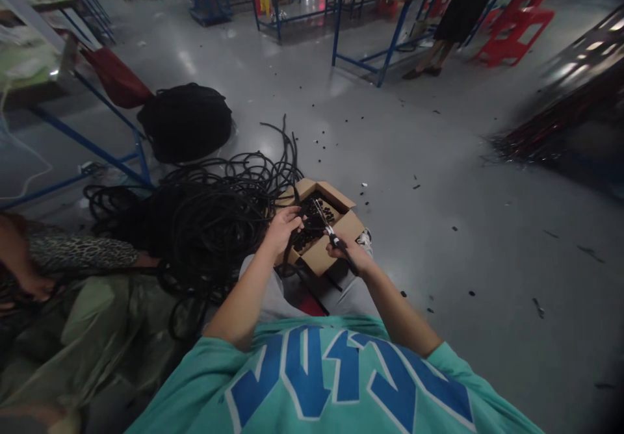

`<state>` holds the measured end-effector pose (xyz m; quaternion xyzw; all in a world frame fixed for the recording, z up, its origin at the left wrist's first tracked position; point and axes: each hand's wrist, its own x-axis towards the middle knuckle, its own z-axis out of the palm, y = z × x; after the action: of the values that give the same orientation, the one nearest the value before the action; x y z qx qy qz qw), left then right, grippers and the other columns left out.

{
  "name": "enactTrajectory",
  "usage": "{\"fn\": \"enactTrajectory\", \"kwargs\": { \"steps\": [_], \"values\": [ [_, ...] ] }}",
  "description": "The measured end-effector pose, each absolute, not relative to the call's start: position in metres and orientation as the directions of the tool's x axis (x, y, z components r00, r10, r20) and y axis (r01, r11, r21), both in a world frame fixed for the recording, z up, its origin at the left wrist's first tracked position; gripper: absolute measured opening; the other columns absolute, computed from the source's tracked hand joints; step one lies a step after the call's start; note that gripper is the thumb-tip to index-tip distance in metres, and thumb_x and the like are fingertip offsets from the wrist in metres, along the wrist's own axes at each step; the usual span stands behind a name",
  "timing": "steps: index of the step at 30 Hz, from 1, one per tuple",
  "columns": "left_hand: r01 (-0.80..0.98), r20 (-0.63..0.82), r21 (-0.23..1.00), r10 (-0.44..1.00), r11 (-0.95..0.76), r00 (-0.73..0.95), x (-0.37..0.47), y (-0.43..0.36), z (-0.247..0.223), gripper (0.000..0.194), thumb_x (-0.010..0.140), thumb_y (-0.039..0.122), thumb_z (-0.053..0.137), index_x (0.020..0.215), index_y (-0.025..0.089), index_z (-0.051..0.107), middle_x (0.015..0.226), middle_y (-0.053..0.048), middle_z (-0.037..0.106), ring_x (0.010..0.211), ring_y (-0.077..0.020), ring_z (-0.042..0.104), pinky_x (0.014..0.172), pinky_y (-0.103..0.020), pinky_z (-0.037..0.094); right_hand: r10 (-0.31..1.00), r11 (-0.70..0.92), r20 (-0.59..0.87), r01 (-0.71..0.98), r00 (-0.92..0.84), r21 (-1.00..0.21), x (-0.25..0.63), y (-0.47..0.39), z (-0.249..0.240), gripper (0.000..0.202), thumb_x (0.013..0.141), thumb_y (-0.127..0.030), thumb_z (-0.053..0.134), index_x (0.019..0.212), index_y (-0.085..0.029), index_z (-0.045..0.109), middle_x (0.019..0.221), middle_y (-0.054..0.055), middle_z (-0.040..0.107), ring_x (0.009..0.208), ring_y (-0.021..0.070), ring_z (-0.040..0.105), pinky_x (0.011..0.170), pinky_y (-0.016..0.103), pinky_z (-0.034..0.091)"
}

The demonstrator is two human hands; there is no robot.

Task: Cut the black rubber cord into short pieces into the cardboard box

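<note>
My right hand (pixel 347 251) is closed round the black handles of a pair of scissors (pixel 331 231), whose metal blades point up and away over a cardboard box (pixel 336 226). Left of the blades, my left hand (pixel 285 227) is closed with thumb and fingers pinched on a black cable (pixel 295 190). Short black cut pieces (pixel 327 212) lie inside the box between my legs. To the left spreads a big tangled heap of black cable (pixel 209 206), running up close to the box.
Someone's arm (pixel 19 258) and leopard-print sleeve or trouser leg (pixel 80 250) show at the left edge. A black bag (pixel 188 122) sits behind the heap. Blue-framed tables (pixel 385 38), a standing person's legs (pixel 439 57) and red stools (pixel 517 28) are farther off. Small black scraps dot the floor.
</note>
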<state>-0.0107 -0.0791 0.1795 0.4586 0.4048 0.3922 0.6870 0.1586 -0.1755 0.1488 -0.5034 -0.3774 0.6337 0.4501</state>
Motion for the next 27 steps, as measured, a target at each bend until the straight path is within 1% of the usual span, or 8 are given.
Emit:
{"fn": "enactTrajectory", "kwargs": {
  "steps": [3, 6, 9, 12, 15, 19, 24, 27],
  "values": [
    [-0.163, -0.206, 0.947, 0.911, 0.278, 0.359, -0.011, -0.092, 0.192, 0.03, 0.057, 0.023, 0.068, 0.079, 0.013, 0.05, 0.061, 0.001, 0.058, 0.051, -0.0071, 0.052, 0.05, -0.021, 0.039, 0.939, -0.336, -0.321, -0.135, -0.125, -0.932, 0.158, -0.192, 0.158, 0.059, 0.053, -0.021, 0.063, 0.11, -0.018, 0.05, 0.073, -0.003, 0.053, 0.066, 0.01, 0.049, 0.064, 0.024, 0.04],
    [-0.072, -0.234, 0.959, 0.907, 0.275, 0.351, -0.01, -0.102, 0.199, 0.027, 0.058, 0.023, 0.068, 0.076, 0.012, 0.052, 0.055, 0.003, 0.055, 0.049, -0.0074, 0.052, 0.05, -0.021, 0.04, 0.929, -0.357, -0.356, 0.01, -0.101, -0.934, 0.158, -0.201, 0.168, 0.064, 0.054, -0.019, 0.062, 0.116, -0.018, 0.048, 0.08, 0.0, 0.055, 0.072, 0.0128, 0.051, 0.07, 0.028, 0.042],
    [-0.01, -0.231, 0.968, 0.905, 0.251, 0.357, -0.006, -0.111, 0.201, 0.022, 0.057, 0.019, 0.067, 0.072, 0.012, 0.052, 0.056, 0.003, 0.055, 0.048, -0.007, 0.053, 0.048, -0.02, 0.04, 0.94, -0.315, -0.332, 0.182, -0.074, -0.932, 0.156, -0.202, 0.181, 0.063, 0.055, -0.015, 0.061, 0.117, -0.017, 0.05, 0.087, 0.002, 0.058, 0.08, 0.0158, 0.053, 0.08, 0.031, 0.041],
    [-0.016, -0.204, 0.974, 0.911, 0.225, 0.357, -0.004, -0.118, 0.204, 0.018, 0.058, 0.015, 0.064, 0.069, 0.013, 0.05, 0.052, 0.004, 0.054, 0.045, -0.0065, 0.051, 0.046, -0.019, 0.039, 0.951, -0.272, -0.303, 0.299, -0.063, -0.915, 0.155, -0.201, 0.191, 0.062, 0.055, -0.014, 0.061, 0.117, -0.017, 0.052, 0.094, 0.004, 0.06, 0.087, 0.0186, 0.054, 0.085, 0.033, 0.039],
    [-0.041, -0.202, 0.972, 0.913, 0.231, 0.354, -0.004, -0.123, 0.208, 0.016, 0.059, 0.015, 0.063, 0.069, 0.013, 0.05, 0.047, 0.004, 0.053, 0.043, -0.0066, 0.05, 0.045, -0.019, 0.038, 0.957, -0.245, -0.281, 0.325, -0.07, -0.913, 0.154, -0.201, 0.197, 0.063, 0.056, -0.016, 0.062, 0.119, -0.017, 0.051, 0.098, 0.005, 0.06, 0.09, 0.0199, 0.054, 0.085, 0.034, 0.039],
    [-0.048, -0.21, 0.968, 0.904, 0.244, 0.373, -0.006, -0.126, 0.211, 0.017, 0.059, 0.018, 0.064, 0.069, 0.012, 0.051, 0.045, 0.003, 0.054, 0.041, -0.0071, 0.049, 0.043, -0.019, 0.037, 0.965, -0.199, -0.244, 0.331, -0.1, -0.922, 0.155, -0.202, 0.199, 0.063, 0.056, -0.017, 0.063, 0.118, -0.017, 0.052, 0.1, 0.005, 0.06, 0.088, 0.0196, 0.054, 0.083, 0.033, 0.039],
    [-0.045, -0.226, 0.965, 0.904, 0.259, 0.363, -0.006, -0.123, 0.209, 0.02, 0.058, 0.021, 0.067, 0.068, 0.012, 0.051, 0.045, 0.003, 0.053, 0.041, -0.0078, 0.049, 0.043, -0.019, 0.037, 0.976, -0.157, -0.199, 0.346, -0.089, -0.925, 0.154, -0.202, 0.199, 0.051, 0.057, -0.018, 0.06, 0.108, -0.016, 0.059, 0.093, 0.003, 0.062, 0.083, 0.0186, 0.054, 0.079, 0.031, 0.04],
    [-0.003, -0.249, 0.964, 0.901, 0.268, 0.354, -0.007, -0.121, 0.207, 0.02, 0.059, 0.022, 0.066, 0.069, 0.012, 0.052, 0.045, 0.003, 0.053, 0.042, -0.0078, 0.049, 0.044, -0.02, 0.037, 0.979, -0.165, -0.194, 0.338, -0.055, -0.927, 0.153, -0.202, 0.196, 0.047, 0.056, -0.017, 0.058, 0.103, -0.015, 0.062, 0.087, 0.002, 0.063, 0.08, 0.0181, 0.054, 0.074, 0.028, 0.04]
  ]
}}
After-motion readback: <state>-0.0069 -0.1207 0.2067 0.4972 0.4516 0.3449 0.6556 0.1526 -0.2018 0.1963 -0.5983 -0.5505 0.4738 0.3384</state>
